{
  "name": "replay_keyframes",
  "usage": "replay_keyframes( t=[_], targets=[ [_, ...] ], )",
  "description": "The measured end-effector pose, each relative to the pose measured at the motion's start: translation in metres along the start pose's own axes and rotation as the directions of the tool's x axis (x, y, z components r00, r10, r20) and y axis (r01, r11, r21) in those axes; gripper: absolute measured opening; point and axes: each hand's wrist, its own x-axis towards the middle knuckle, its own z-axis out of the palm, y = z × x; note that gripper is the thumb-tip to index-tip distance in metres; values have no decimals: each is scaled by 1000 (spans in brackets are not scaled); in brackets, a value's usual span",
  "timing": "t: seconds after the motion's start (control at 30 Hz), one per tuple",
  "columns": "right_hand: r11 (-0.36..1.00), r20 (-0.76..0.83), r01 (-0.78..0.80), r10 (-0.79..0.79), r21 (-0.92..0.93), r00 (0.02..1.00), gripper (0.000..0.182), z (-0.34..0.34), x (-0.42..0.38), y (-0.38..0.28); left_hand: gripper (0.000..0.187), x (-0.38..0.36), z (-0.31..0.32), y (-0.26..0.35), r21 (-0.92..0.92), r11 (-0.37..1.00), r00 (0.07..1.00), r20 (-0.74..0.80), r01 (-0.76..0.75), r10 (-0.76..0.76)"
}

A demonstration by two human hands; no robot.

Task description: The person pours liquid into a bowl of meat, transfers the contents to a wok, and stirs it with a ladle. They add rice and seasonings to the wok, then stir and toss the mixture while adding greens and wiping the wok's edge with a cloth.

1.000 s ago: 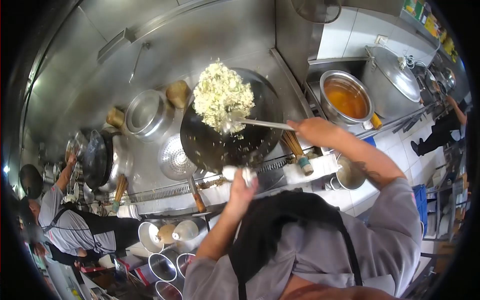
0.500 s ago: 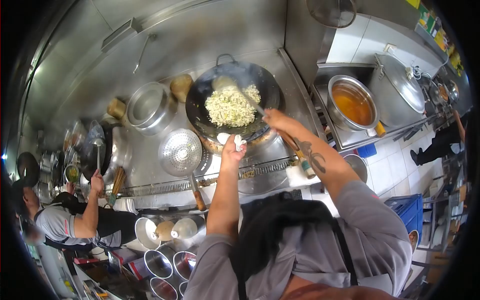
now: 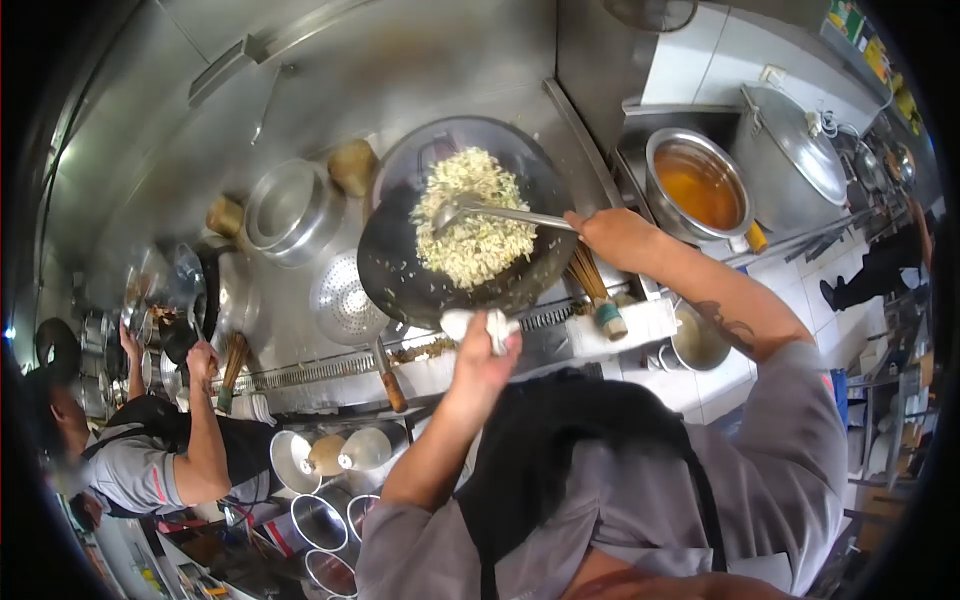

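Observation:
My left hand point(image 3: 486, 355) is closed round a folded white cloth point(image 3: 462, 322) at the near rim of a big black wok point(image 3: 392, 268). Whatever part of the wok lies under the cloth is hidden. In the wok is a heap of pale, grainy food with green bits, like fried rice point(image 3: 480, 255). My right hand point(image 3: 612, 238) grips the handle of a metal ladle point(image 3: 520, 214), whose bowl rests on the food. Close below that hand lies a bamboo brush point(image 3: 603, 305) with a green band.
Left of the wok lie a perforated skimmer point(image 3: 347, 297) and a stacked metal pot point(image 3: 287, 215). On the right stand a pot of amber liquid point(image 3: 700, 190) and a tall lidded pot point(image 3: 795, 150). A co-worker point(image 3: 190, 440) handles a pan at far left.
The wok has come toward me and tilted, and its food has spread. My left hand has moved back with the cloth. My right hand has shifted right, drawing the ladle nearly level.

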Motion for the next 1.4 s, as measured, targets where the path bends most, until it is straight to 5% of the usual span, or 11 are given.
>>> replay_keyframes(
  t=[0.07, 0.13, 0.2, 0.37, 0.47, 0.73, 0.93, 1.1, 1.23, 1.33, 1.4],
  targets=[
    [987, 22, 101, -104, 122, 994, 25, -8, -9, -11, 24, 22, 11, 23, -151, 987, 999, 35, 47, -42],
    [976, 60, 116, -129, 186, 990, 27, -8, -21, -17, 24, 87, -12, 35, 138, 898, 842, 431, -418, 326],
    [958, 85, 192, -214, 213, 973, 42, -24, -26, -10, 22, 71, -20, 22, -7, 999, 990, 136, -43, 43],
    [881, 430, -149, -67, 450, 900, 50, -37, -16, 18, 26, 57, -5, 31, -121, 992, 987, 156, -29, 48],
    [973, -102, 86, -65, 215, 993, 44, 44, 22, 35, 25, 68, -35, -8, 54, 962, 964, 12, -267, 267],
    [950, -157, 155, -116, 270, 981, 37, -34, -39, -7, 25, 56, -26, 21, -94, 994, 998, -7, -63, 62],
    [886, 330, 7, -180, 464, 927, 48, -29, -48, 37, 23, 1, 18, 35, -14, 999, 999, -15, 32, -33],
    [998, -212, 45, -51, -34, 976, 33, 42, -6, 18, 24, 80, -69, -2, -10, 996, 993, 82, -89, 90],
    [985, -327, 39, 18, 167, 945, 40, -6, -39, 5, 20, 39, -78, -24, 48, 999, 994, 109, -12, 7],
    [891, -412, 135, 63, 434, 909, 45, -58, -63, -8, 21, 96, -55, 27, 38, 993, 984, 142, -114, 107],
    [308, -183, 140, 118, 941, 976, 46, -92, -65, -24, 23, 135, -46, 63, 35, 995, 965, 249, -93, 81]
  ],
)
